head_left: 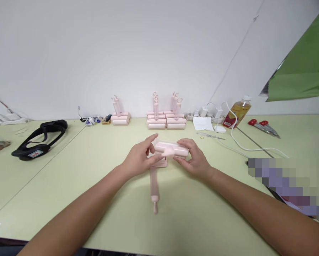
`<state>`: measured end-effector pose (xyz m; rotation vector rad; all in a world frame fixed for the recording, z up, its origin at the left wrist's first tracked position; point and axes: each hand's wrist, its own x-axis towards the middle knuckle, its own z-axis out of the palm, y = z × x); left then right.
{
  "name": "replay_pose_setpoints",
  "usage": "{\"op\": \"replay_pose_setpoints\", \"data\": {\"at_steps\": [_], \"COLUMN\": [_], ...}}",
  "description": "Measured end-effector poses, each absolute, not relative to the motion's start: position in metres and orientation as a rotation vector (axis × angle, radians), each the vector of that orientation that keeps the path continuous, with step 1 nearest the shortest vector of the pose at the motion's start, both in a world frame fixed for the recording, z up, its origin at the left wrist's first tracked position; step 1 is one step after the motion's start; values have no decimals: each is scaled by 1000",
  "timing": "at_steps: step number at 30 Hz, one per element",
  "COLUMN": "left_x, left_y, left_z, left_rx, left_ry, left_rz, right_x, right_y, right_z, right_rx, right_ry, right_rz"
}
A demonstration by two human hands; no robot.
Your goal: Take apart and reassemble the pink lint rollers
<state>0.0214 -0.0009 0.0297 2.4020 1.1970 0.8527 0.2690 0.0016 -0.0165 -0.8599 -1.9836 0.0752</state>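
My right hand (195,158) grips the right end of a pink lint roller head (178,149) with a white roll, held sideways just above the table. My left hand (142,154) is at its left end, thumb pressed on the pink stem piece (168,152) that sticks out toward me, index finger raised. Partly hidden under my left hand is a pink holder piece (161,163). A clear pinkish handle (154,183) with a loop end lies below it, pointing toward me; whether the two are joined I cannot tell.
Several pink lint rollers (156,122) stand against the wall, with more (120,119) to their left. A black headset strap (39,140) lies left. To the right are tweezers (210,135), white cables (239,145), a drink bottle (237,112) and red-handled pliers (264,127). A green sheet (303,67) hangs upper right.
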Motion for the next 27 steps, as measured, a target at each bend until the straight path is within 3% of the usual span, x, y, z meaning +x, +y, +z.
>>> {"op": "replay_pose_setpoints", "data": {"at_steps": [4, 7, 11, 15, 19, 22, 27], "left_x": [43, 58, 72, 79, 73, 64, 57], "left_y": [5, 13, 23, 29, 33, 38, 39], "left_z": [50, 58, 55, 51, 58, 64, 67], "left_rx": [2772, 2865, 2632, 2223, 2023, 2003, 1989], "left_ry": [1127, 1025, 964, 996, 988, 955, 985], "left_rz": [804, 884, 1060, 1370, 1696, 1748, 1738], "right_x": [271, 274, 276, 275, 279, 287, 301], "right_y": [2, 10, 22, 26, 28, 32, 36], "right_z": [-17, -22, -27, -24, -17, -11, -1], "right_rx": [-791, -803, -816, -827, -1284, -1645, -1859], "right_ry": [-1928, -1813, -1545, -1360, -1183, -1303, -1685], "right_rz": [32, 206, 671, 868, 929, 895, 694]}}
